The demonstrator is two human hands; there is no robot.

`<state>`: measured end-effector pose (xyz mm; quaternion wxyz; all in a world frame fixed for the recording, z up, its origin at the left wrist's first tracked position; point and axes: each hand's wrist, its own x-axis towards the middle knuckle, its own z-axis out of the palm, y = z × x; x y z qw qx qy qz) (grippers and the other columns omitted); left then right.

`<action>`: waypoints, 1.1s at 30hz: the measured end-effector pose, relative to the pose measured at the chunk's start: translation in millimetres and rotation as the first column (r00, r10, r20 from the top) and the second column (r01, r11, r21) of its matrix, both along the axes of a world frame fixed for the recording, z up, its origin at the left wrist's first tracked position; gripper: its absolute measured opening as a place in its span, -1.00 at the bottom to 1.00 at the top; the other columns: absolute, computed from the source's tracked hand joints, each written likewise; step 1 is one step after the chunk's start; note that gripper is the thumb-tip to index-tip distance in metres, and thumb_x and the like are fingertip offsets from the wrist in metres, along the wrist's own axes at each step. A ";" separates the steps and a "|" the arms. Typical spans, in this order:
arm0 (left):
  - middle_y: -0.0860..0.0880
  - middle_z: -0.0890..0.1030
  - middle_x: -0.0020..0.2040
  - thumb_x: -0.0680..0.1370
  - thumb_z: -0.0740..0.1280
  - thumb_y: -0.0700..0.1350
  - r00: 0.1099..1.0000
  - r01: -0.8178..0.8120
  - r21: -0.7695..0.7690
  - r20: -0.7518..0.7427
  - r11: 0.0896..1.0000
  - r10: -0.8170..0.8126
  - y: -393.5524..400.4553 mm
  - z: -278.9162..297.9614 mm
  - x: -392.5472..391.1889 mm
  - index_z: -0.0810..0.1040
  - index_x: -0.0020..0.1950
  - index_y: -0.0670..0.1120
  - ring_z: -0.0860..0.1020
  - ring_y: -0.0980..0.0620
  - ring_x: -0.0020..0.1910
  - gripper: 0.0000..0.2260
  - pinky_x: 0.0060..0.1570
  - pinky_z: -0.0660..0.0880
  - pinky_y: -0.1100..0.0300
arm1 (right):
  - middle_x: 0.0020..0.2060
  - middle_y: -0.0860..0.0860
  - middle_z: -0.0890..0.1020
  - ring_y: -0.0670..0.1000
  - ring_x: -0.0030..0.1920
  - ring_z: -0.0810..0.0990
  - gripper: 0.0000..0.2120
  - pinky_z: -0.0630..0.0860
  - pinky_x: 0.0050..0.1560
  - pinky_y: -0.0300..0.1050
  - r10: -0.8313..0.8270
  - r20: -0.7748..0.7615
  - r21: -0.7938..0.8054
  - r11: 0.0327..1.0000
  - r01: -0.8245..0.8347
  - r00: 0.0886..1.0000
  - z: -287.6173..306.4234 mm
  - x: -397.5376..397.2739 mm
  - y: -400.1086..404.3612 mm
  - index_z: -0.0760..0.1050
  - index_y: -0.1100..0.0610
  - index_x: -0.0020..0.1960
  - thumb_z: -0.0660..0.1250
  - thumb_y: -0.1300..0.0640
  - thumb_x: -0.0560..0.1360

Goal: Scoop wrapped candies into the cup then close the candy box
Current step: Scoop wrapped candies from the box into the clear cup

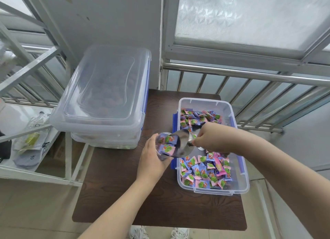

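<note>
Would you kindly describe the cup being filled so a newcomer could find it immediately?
On the dark wooden table, look just left of the open candy box. The left hand holds a clear plastic cup tilted towards a metal scoop gripped by the right hand. It is the only small, see-through container.

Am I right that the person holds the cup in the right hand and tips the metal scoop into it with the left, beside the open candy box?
Not quite: the hands are swapped. The head view shows the left hand holding the cup and the right hand tipping the metal scoop, beside the open candy box.
</note>
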<state>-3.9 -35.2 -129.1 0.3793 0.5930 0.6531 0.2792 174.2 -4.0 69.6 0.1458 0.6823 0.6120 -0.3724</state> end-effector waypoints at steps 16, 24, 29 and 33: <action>0.12 0.45 0.42 0.32 0.63 0.03 0.974 -0.106 -0.143 0.186 0.984 0.132 5.3 -1.4 -3.5 0.20 0.54 0.14 0.46 0.10 0.39 -0.09 0.29 0.49 0.11 | -0.44 0.04 0.38 -0.03 -0.57 0.20 -0.68 0.18 -0.55 -0.26 -0.277 -0.274 -0.053 0.961 0.273 0.921 -10.2 54.2 -23.1 0.58 0.15 -0.16 0.25 -0.06 0.59; -0.03 0.14 0.62 0.45 0.52 0.08 0.942 -0.256 -0.310 0.135 0.916 0.309 -21.1 12.1 12.8 -0.01 0.64 0.02 0.23 -0.07 0.56 -0.06 0.41 0.35 -0.04 | -0.53 -0.01 0.34 -0.07 -0.63 0.23 -0.67 0.19 -0.58 -0.23 -0.579 -0.470 -0.068 0.776 0.626 0.666 -106.2 75.5 -90.7 0.50 0.11 -0.24 0.17 0.03 0.65; -0.02 0.27 0.55 0.60 0.27 0.18 0.950 -0.139 -0.443 0.191 0.886 0.245 -56.7 11.4 43.9 0.19 0.61 -0.04 0.36 -0.02 0.48 -0.36 0.32 0.40 0.07 | -0.46 0.00 0.43 -0.03 -0.46 0.36 -0.66 0.26 -0.38 -0.12 -0.606 -0.386 0.002 0.753 0.658 0.695 -140.3 69.5 -88.8 0.41 0.13 -0.27 0.15 0.03 0.65; 0.08 0.49 0.39 0.58 0.26 0.24 0.960 -0.038 -0.413 0.239 0.910 0.149 -54.7 12.4 57.4 0.34 0.52 0.11 0.55 0.08 0.29 -0.47 0.23 0.56 0.04 | -0.38 0.11 0.42 0.04 -0.42 0.34 -0.67 0.22 -0.36 -0.10 -0.612 -0.317 -0.004 0.765 0.645 0.724 -149.8 64.0 -74.2 0.40 0.20 -0.21 0.12 0.05 0.65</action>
